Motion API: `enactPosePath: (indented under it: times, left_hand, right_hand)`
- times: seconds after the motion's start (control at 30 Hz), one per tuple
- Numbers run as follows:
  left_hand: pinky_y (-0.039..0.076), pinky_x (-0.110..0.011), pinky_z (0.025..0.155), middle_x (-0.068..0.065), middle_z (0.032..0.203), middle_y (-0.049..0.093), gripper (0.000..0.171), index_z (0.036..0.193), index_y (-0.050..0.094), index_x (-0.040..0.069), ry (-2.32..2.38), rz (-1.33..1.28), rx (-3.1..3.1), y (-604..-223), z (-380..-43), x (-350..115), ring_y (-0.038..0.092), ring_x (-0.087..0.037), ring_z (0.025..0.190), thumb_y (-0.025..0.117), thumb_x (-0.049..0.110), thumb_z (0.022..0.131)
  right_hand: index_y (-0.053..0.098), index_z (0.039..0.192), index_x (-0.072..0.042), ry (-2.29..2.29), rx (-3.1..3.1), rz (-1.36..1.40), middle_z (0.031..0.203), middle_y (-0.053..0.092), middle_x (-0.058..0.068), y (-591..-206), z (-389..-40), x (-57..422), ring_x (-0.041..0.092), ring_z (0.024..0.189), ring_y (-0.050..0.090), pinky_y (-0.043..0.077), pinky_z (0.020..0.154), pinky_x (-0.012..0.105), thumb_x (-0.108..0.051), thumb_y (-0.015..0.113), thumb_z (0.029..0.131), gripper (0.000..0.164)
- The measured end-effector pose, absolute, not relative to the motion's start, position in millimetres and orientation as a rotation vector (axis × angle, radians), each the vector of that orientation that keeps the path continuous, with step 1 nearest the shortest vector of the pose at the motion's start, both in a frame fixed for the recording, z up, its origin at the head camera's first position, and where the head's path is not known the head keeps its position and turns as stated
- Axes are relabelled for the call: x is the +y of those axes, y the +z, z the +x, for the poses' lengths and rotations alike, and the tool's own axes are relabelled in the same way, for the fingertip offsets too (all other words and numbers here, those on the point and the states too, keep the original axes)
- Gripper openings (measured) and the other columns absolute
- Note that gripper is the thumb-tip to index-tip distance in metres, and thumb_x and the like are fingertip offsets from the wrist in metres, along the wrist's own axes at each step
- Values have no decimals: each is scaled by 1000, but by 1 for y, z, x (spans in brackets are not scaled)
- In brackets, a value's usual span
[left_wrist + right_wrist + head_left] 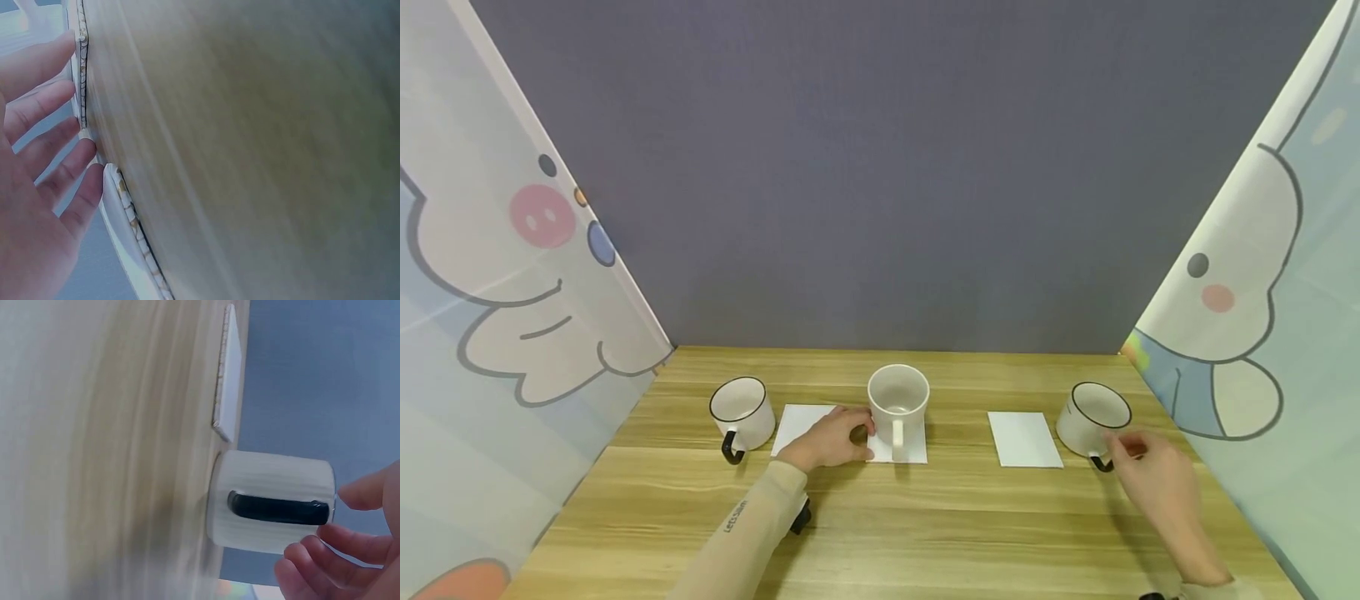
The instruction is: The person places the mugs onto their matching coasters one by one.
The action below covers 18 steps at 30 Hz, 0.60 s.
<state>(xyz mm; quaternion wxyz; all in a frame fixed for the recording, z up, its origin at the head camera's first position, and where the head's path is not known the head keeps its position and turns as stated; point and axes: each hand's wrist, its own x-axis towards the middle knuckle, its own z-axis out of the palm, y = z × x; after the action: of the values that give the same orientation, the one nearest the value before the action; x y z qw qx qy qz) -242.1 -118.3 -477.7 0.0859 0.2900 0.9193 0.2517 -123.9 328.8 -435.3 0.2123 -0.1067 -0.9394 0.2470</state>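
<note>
My left hand (831, 437) reaches between two square white pads; its fingers (59, 169) are relaxed, tips close to or against the pad edges. A plain white mug (898, 404), handle toward me, stands on the middle pad (917, 450). The left pad (793, 421) is partly hidden by that hand. My right hand (1157, 479) is at the rim of the black-rimmed white mug (1086, 429) on the right, near its black handle (278, 509). Thumb and fingers are apart and loosely bent; contact with the rim is hard to tell.
Another black-rimmed white mug (745, 417) stands at the left on the wooden table (925, 533). A third white pad (1025, 439) lies left of the right mug. Beneath my left forearm, a black piece (801, 518) is partly hidden. A grey panel (895, 183) closes the back.
</note>
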Motion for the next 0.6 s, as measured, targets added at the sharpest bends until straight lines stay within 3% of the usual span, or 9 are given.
enactPosePath:
  times: [0.33, 0.47, 0.6]
  left_hand:
    - [38, -46, 97, 7, 129, 56, 27, 100, 60, 22, 749, 877, 2747, -478, -241, -117, 44, -28, 120, 76, 31, 80]
    - [38, -47, 98, 7, 131, 55, 27, 100, 60, 23, 751, 857, 2744, -478, -241, -117, 43, -28, 121, 77, 32, 80]
    - [38, -48, 99, 6, 135, 53, 27, 99, 61, 24, 746, 824, 2746, -479, -242, -117, 42, -28, 124, 77, 33, 79]
  right_hand:
    - [69, 101, 4, 908, -2706, -386, 82, 69, 12, -445, -130, 341, 15, 65, 56, 42, 55, 31, -43, 55, 94, 50]
    - [63, 106, 10, 1364, -2639, -431, 88, 66, 11, -448, -131, 343, 9, 73, 60, 54, 63, 29, -44, 53, 95, 57]
    - [60, 96, 12, 1950, -2334, -388, 85, 63, 6, -453, -133, 346, 10, 80, 63, 57, 73, 32, -31, 59, 95, 43]
